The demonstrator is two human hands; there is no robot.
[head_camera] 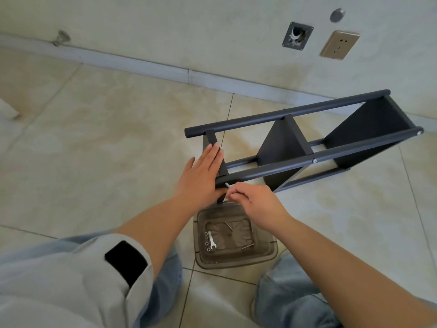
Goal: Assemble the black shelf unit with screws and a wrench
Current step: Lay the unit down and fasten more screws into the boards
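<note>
The black shelf unit lies on its side on the tiled floor, its poles running from the centre to the upper right. My left hand rests flat with straight fingers against the nearest shelf panel. My right hand pinches a silver screw at the near end of the front pole. Below my hands stands a clear plastic tray holding a small wrench, a row of nuts and two loose screws.
A wall with a grey baseboard runs behind the shelf, bearing a socket and a square plate. My knees in blue jeans sit either side of the tray. Open floor tiles spread to the left.
</note>
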